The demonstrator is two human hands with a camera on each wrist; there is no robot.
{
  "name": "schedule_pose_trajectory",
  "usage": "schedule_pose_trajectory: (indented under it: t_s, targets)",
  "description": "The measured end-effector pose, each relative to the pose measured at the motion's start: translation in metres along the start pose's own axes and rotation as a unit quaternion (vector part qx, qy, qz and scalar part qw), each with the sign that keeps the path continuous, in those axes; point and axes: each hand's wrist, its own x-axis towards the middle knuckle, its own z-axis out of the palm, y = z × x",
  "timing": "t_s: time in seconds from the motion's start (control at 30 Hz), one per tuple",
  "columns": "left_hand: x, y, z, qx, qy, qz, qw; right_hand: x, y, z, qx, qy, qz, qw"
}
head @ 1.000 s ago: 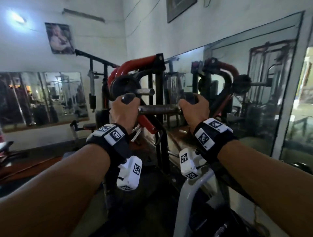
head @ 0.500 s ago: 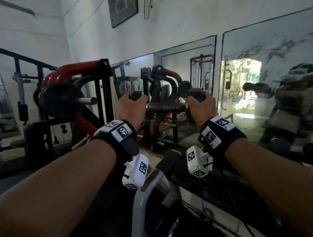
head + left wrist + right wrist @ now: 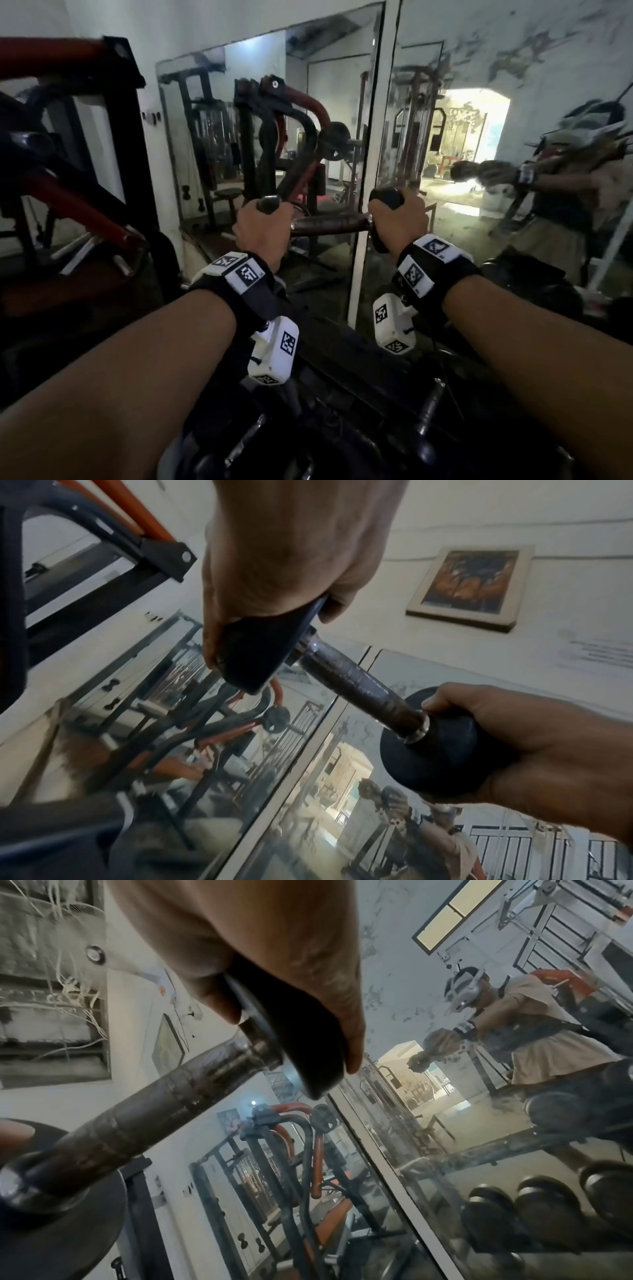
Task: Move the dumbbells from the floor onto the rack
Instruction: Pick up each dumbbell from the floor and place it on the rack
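A dumbbell [image 3: 330, 226] is held level at chest height, in front of the wall mirror [image 3: 479, 171]; its left round black weight is gripped by the left hand [image 3: 262, 228], fingers curled over the rim; its right weight is wrapped by the right hand [image 3: 399, 219]; the dark, worn metal bar is left bare between them; below, more dumbbells [image 3: 424, 421] with knurled grips are seen, dimly, on the rack.

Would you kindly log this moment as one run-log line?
phase: carrying | dumbbell: level, in air, before mirror | left hand: grips left end | right hand: grips right end | placed: no
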Motion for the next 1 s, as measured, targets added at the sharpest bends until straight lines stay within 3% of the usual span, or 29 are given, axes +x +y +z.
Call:
schedule_pose_trajectory:
  t_s: [0.47,0.7,1.0]
  targets:
    - [-0.003,-0.159,0.09,0.068,-0.022,-0.147,0.987,0.039,0.171,0.028,-0.141,-0.058,0.117,0.981]
    - [-0.007,-0.244,0.099,0.108,-0.035,-0.248,0.962,0.027,0.247,0.063,-0.195,-0.105,0.185,0.957]
    - [-0.005,-0.297,0.099,0.138,-0.025,-0.294,0.946,0.021,0.291,0.093,-0.231,-0.165,0.221,0.933]
